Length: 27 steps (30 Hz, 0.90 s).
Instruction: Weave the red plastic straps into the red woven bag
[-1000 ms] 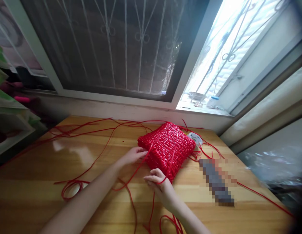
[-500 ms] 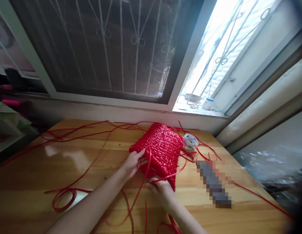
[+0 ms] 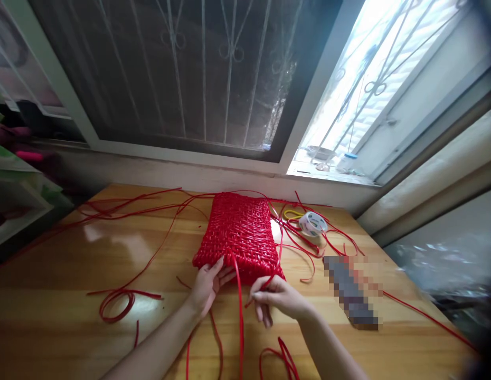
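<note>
A red woven bag (image 3: 239, 227) of shiny plastic strands lies on the table with its near edge toward me. My left hand (image 3: 209, 282) grips the near left edge, thumb on top and fingers against the side facing me. Just off the near right corner, my right hand (image 3: 279, 298) pinches a thin red strip (image 3: 267, 283) between thumb and fingertips, its short tip poking out to the left. Between both hands another long red strip (image 3: 240, 311) runs from the bag toward me.
Loose red strips (image 3: 166, 243) spread over the wooden table (image 3: 87, 338), with a coil (image 3: 116, 309) at left. A roll of clear tape (image 3: 312, 224) and a yellow loop (image 3: 293, 214) stand behind the bag's right side. A blurred-out dark object (image 3: 352, 295) lies at right.
The bag has turned and shifted left, its near edge now facing me more squarely. My right hand has come out from the bag's near edge, moving right, with a strip pinched in it.
</note>
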### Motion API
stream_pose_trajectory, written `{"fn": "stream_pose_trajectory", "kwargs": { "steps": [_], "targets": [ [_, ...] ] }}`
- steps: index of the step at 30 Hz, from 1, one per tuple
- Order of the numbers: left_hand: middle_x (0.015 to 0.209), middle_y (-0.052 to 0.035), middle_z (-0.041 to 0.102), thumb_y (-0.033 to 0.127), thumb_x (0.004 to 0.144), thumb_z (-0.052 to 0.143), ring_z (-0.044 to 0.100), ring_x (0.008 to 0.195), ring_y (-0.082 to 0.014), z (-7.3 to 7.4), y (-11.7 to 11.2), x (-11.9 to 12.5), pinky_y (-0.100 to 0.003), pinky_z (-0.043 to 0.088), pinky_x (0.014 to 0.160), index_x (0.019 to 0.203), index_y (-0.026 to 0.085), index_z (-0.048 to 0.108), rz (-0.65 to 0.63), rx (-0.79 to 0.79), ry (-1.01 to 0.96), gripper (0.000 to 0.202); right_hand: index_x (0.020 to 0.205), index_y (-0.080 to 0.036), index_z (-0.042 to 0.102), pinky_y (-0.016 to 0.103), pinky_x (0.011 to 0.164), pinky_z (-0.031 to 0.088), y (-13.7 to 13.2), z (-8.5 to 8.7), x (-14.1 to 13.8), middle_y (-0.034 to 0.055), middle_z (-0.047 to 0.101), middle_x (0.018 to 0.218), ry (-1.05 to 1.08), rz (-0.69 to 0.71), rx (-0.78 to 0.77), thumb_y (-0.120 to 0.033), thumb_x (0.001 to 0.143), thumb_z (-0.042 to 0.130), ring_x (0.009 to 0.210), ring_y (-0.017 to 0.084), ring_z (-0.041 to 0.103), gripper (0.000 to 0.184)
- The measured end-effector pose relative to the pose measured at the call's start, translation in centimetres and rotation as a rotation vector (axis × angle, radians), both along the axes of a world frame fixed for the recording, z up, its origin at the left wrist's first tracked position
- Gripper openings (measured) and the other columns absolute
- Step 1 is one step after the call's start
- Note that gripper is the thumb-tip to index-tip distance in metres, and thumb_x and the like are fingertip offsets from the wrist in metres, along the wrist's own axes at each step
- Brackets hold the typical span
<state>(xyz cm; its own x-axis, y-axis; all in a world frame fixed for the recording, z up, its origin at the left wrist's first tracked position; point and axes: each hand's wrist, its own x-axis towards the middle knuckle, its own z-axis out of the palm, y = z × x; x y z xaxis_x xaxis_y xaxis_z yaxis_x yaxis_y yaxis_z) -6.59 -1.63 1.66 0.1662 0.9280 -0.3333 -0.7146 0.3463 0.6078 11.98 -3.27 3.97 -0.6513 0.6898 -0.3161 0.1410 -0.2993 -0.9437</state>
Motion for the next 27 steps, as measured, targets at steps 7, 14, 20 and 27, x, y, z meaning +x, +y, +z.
{"fn": "stream_pose_trajectory", "kwargs": {
  "steps": [7,14,20,27],
  "targets": [
    [0.083,-0.0085,0.069,0.027,0.065,0.068,0.064,0.084,-0.0214,0.5,0.2,0.2,-0.03,0.051,0.075,0.082,0.014,0.064,-0.099,-0.01,0.086,0.022,0.066,-0.015,0.049,0.015,0.035,0.029,0.4,2.8,-4.7,-0.0036,0.049,0.046,0.151,-0.325,0.078,-0.048,0.078,0.047,0.036,0.005,0.041,0.036],
    [0.08,-0.0089,0.069,0.035,0.072,0.059,0.063,0.086,-0.0237,1.1,0.2,0.3,-0.031,0.051,0.072,0.081,0.016,0.065,-0.153,0.011,0.117,0.022,0.059,-0.016,0.052,0.02,0.056,0.038,-1.4,5.1,-6.3,-0.0023,0.048,0.057,0.046,-0.056,0.492,-0.035,0.077,0.051,0.057,0.009,0.043,0.026],
    [0.083,-0.0108,0.068,0.036,0.073,0.057,0.064,0.08,-0.0223,1.6,0.3,0.5,-0.033,0.051,0.072,0.081,0.012,0.062,-0.096,-0.008,0.123,0.026,0.061,-0.015,0.051,0.018,0.055,0.036,-1.7,1.4,-6.5,-0.004,0.046,0.057,-0.089,0.08,0.637,-0.027,0.078,0.05,0.055,0.007,0.038,0.021],
    [0.051,-0.0047,0.059,0.05,0.07,0.055,0.058,0.046,-0.0139,1.3,0.4,0.1,-0.026,0.049,0.049,0.06,0.01,0.057,-0.191,-0.076,0.347,0.041,0.055,-0.016,0.048,0.02,0.061,0.038,-1.6,-2.3,-6.8,-0.0023,0.049,0.059,-0.328,0.026,0.857,-0.02,0.075,0.051,0.062,0.01,0.044,0.02]
  ]
}}
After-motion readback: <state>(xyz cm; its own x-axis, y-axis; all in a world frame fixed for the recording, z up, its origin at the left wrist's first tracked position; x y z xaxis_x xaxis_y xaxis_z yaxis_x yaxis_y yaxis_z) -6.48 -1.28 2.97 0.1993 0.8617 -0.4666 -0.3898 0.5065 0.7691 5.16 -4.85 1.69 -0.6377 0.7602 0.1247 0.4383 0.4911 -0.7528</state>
